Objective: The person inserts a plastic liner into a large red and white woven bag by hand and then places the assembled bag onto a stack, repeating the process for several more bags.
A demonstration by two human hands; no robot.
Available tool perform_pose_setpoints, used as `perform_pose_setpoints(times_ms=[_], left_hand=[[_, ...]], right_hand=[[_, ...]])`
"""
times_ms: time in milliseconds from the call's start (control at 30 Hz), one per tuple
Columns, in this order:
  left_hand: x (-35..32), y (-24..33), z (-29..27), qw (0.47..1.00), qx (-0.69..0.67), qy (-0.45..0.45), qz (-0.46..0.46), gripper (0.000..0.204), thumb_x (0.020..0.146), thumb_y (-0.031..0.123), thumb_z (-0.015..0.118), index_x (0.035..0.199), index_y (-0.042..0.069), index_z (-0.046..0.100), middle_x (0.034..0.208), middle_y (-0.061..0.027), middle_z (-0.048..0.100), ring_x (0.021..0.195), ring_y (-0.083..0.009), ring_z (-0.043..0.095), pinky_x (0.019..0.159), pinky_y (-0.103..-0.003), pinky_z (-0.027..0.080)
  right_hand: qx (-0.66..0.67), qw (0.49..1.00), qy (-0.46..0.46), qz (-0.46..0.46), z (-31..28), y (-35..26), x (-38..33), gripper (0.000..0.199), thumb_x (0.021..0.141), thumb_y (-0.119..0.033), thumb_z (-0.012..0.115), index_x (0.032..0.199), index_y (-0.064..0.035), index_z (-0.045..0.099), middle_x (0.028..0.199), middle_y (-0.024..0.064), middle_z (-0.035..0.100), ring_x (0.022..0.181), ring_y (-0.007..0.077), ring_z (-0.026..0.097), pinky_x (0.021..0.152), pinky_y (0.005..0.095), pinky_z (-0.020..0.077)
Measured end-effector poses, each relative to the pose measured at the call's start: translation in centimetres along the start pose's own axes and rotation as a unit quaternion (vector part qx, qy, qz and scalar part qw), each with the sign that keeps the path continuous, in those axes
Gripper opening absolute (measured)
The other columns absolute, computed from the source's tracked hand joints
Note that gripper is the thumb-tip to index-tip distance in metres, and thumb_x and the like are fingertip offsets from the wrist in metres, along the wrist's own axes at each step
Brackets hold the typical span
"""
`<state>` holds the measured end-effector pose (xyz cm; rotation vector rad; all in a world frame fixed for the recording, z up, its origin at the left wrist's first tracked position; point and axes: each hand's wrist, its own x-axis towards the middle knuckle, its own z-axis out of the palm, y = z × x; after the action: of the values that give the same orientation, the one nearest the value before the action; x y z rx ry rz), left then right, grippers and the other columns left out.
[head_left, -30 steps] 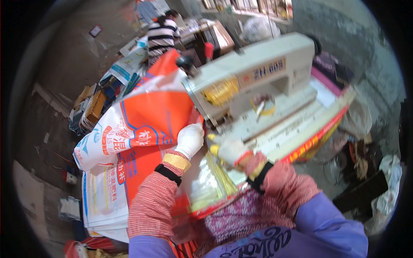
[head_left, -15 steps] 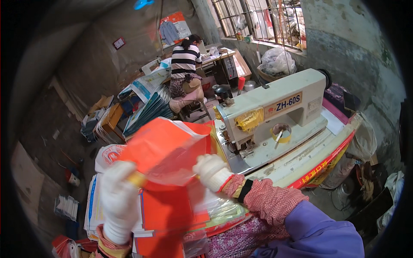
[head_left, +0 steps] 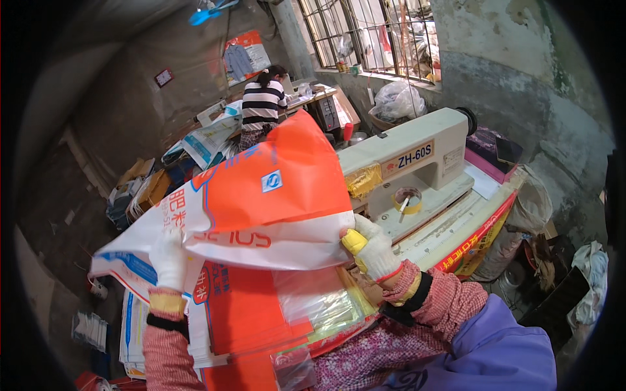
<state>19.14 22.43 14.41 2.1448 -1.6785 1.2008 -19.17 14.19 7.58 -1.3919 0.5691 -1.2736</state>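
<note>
A large orange-and-white woven plastic sack [head_left: 280, 176] is raised and spread in front of me, its right end near the sewing machine [head_left: 417, 153]. My left hand [head_left: 169, 257], in a white knitted glove, grips the white lower part of the sack; its fingertips are partly hidden by the folds. At the right edge, my right hand [head_left: 373, 249] pinches the sack, its glove wrapped with yellow on a finger and thumb. Beneath the raised sack lies a stack of orange sacks [head_left: 248, 313], with clear plastic film [head_left: 319, 300] on its right side.
A tape roll [head_left: 407, 201] holding a white stick lies on the machine bed. Further back, a person in a striped top [head_left: 263, 104] sits at another table beside piled sacks [head_left: 203, 146]. A barred window [head_left: 372, 36] is at the back.
The sack has been unfolded and lifted, so its printed white part shows and it covers more of the view. My right hand has moved right. The view has shifted slightly.
</note>
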Motion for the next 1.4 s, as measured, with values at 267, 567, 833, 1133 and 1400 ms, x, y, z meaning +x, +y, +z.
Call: perform_pose_setpoints(times_ms=[267,567,833,1133,1400], left_hand=[[0.7,-0.2,-7.7,0.978,0.170,0.118,0.036,0.007,0.075,0.009,0.050,0.076,0.012,0.057,0.080,-0.0058,0.060,0.062,-0.0246,0.060,0.051,-0.037,0.046],[-23.4,-4.7,-4.1,0.943,0.178,-0.268,0.082,0.005,0.070,0.010,0.056,0.074,0.010,0.059,0.071,-0.0098,0.058,0.063,-0.0287,0.061,0.052,-0.041,0.047],[-31.6,-8.6,-5.8,0.932,0.198,-0.304,0.001,0.010,0.068,0.004,0.057,0.075,0.012,0.058,0.066,-0.0089,0.057,0.062,-0.0269,0.061,0.051,-0.038,0.047],[-34.4,-6.9,-9.6,0.747,-0.397,-0.178,-0.502,0.011,0.091,0.012,0.044,0.094,0.004,0.050,0.084,-0.0070,0.059,0.069,-0.0175,0.056,0.060,-0.029,0.047],[-35.4,13.7,-19.6,0.543,-0.548,-0.181,-0.609,0.043,0.091,0.042,0.048,0.109,0.002,0.045,0.100,-0.0062,0.056,0.088,-0.0115,0.052,0.073,-0.027,0.045]], right_hand=[[0.044,0.997,0.045,-0.041,-0.2,4.5,1.2,0.027,0.075,0.000,0.060,0.102,-0.0016,0.057,0.087,0.0050,0.061,0.071,0.0095,0.052,0.058,0.0253,0.0436],[-0.094,0.792,-0.573,0.190,1.3,1.7,-5.7,0.016,0.079,-0.006,0.054,0.094,-0.0057,0.059,0.077,0.0052,0.063,0.065,0.0129,0.060,0.059,0.0257,0.0491],[-0.320,0.927,0.019,-0.193,0.4,0.4,2.6,0.035,0.071,-0.016,0.065,0.104,-0.0073,0.058,0.094,0.0134,0.060,0.088,0.0296,0.059,0.077,0.0360,0.0467],[-0.471,0.766,-0.434,-0.053,6.3,1.8,8.4,0.051,0.077,-0.043,0.060,0.119,-0.0157,0.056,0.107,0.0136,0.062,0.099,0.0273,0.059,0.084,0.0325,0.0455],[-0.465,0.743,-0.475,0.082,6.6,4.1,5.6,0.065,0.072,-0.031,0.060,0.133,-0.0204,0.042,0.099,0.0151,0.063,0.084,0.0214,0.061,0.073,0.0310,0.0475]])
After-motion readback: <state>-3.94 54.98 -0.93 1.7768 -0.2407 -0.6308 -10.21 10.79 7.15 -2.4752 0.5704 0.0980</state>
